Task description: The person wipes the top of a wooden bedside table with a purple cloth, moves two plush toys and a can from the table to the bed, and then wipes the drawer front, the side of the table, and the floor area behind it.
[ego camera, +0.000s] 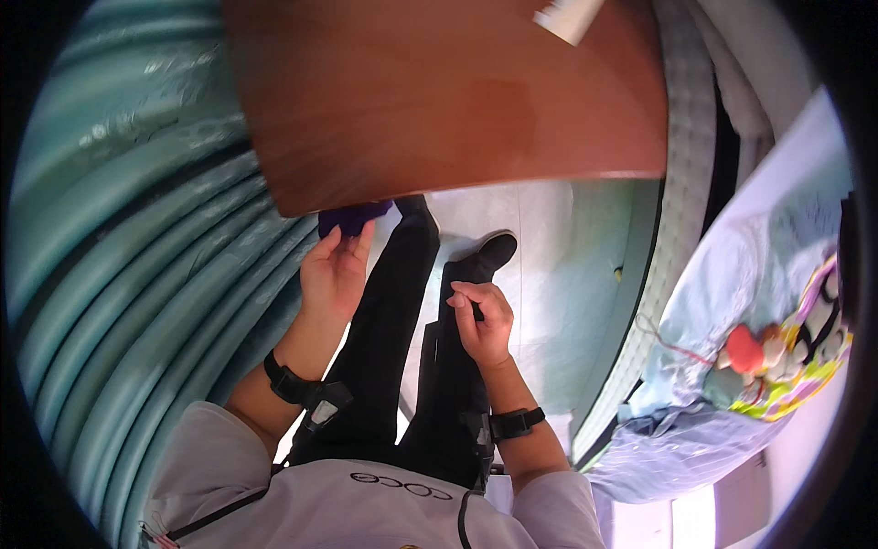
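In the head view, my left hand (336,271) is palm up at the near left corner of a reddish-brown tabletop (411,110). Its fingers and thumb are on a dark purple cloth (351,219), part of which is hidden beneath the table edge. My right hand (485,319) hangs in front of my right leg, apart from the table. Its fingers are curled in towards the thumb, and nothing shows between them.
Teal curtain-like folds (137,288) line the left side. On the right is a bed with a pale mattress (675,137), light blue bedding (727,274) and plush toys (744,350). A white object (573,20) lies on the tabletop's far part. Below is a tiled floor (549,274).
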A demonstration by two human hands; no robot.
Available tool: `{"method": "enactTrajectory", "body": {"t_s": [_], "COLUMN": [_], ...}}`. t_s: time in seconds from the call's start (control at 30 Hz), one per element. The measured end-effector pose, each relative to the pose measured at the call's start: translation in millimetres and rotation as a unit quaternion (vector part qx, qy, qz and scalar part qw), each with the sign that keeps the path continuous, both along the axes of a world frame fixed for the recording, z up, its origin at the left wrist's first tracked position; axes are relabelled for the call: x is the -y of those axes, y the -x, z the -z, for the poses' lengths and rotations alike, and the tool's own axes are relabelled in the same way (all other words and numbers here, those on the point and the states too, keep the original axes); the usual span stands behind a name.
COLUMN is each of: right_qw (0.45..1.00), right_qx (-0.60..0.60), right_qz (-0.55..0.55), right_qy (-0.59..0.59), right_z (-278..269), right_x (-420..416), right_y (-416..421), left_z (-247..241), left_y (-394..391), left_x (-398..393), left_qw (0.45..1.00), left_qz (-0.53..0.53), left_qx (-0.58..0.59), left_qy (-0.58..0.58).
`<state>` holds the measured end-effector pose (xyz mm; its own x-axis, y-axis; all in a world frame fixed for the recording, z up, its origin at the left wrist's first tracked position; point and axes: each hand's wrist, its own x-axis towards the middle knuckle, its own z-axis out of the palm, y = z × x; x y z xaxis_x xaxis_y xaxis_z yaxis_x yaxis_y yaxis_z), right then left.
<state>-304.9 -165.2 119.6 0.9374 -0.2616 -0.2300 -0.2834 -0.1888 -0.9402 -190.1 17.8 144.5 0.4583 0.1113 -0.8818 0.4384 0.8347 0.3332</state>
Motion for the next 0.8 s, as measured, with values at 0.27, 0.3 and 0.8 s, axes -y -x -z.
{"method": "enactTrajectory", "body": {"t_s": [0.27,0.3,0.8], "right_qw": [0.957,0.936,0.72], "right_qx": [-0.149,-0.125,-0.079], "right_qz": [0.225,0.282,0.503], "right_qy": [-0.109,-0.171,-0.471], "right_z": [25.8,34.9,76.3], "right_x": [67.6,70.3,80.7], "right_y": [91.0,93.0,-7.9], "left_z": [16.4,26.1,-33.7], "left_y": [2.7,5.3,-76.9], "left_x": [164.5,181.2,202.5], "left_qw": [0.961,0.943,-0.045], "left_qz": [0.236,0.276,0.659], "left_qx": [0.132,0.17,0.595], "left_qy": [0.062,0.072,-0.458]}}
